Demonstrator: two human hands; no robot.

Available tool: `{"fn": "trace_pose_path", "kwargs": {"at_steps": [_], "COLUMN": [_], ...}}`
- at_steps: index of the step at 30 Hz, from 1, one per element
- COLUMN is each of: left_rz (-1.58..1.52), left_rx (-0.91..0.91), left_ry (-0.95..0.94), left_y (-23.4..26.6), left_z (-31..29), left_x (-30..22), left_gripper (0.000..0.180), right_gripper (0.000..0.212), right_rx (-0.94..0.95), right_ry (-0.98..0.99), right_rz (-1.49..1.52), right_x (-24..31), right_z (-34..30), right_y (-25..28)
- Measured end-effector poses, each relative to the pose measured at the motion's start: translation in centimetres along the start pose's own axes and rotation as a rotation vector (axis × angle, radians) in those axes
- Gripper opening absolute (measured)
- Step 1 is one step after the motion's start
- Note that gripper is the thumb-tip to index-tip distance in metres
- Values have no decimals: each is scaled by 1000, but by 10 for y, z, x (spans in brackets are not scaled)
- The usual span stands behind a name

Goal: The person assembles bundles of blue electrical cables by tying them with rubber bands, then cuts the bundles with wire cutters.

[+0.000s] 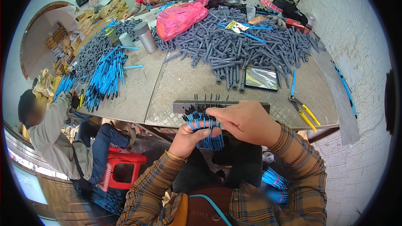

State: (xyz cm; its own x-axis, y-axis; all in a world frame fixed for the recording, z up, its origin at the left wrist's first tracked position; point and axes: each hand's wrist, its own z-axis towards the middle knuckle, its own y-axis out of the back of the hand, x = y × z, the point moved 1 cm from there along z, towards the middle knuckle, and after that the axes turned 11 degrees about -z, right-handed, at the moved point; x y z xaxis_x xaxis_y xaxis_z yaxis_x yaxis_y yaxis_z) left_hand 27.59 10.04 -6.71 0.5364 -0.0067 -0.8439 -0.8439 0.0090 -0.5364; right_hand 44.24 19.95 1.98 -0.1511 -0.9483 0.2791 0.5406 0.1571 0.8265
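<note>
My left hand (pixel 190 139) is wrapped round a bundle of thin blue sticks with black ends (pixel 212 143), held upright at the table's front edge. My right hand (pixel 248 121) reaches over from the right, its index fingertip at the black ends and its other fingers curled. Whether a single stick is between its fingertips is hidden. Just beyond the bundle, a dark grey metal bar (pixel 247 105) lies along the edge, and several thin dark pins (pixel 217 99) stand up by it.
Grey plastic tubes (pixel 234 46) are heaped across the table, with a pink bag (pixel 181 19) and a tray with a shiny cover (pixel 261 78). Yellow-handled pliers (pixel 305 113) lie at right. More blue sticks (pixel 104 73), a metal flask (pixel 145 37) and a seated person (pixel 58 129) are at left.
</note>
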Motion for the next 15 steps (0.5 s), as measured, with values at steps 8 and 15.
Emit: {"fn": "trace_pose_path", "kwargs": {"at_steps": [8,15], "left_rz": [-11,-23], "left_rx": [12,15], "left_ry": [18,24], "left_y": [0,4], "left_z": [-1,-1], "left_x": [-1,3], "left_gripper": [25,24], "right_gripper": [29,26], "right_rx": [18,-6], "right_ry": [23,-9], "right_rz": [-25,-44], "right_x": [3,6], "right_z": [3,0], "right_y": [1,-2]}}
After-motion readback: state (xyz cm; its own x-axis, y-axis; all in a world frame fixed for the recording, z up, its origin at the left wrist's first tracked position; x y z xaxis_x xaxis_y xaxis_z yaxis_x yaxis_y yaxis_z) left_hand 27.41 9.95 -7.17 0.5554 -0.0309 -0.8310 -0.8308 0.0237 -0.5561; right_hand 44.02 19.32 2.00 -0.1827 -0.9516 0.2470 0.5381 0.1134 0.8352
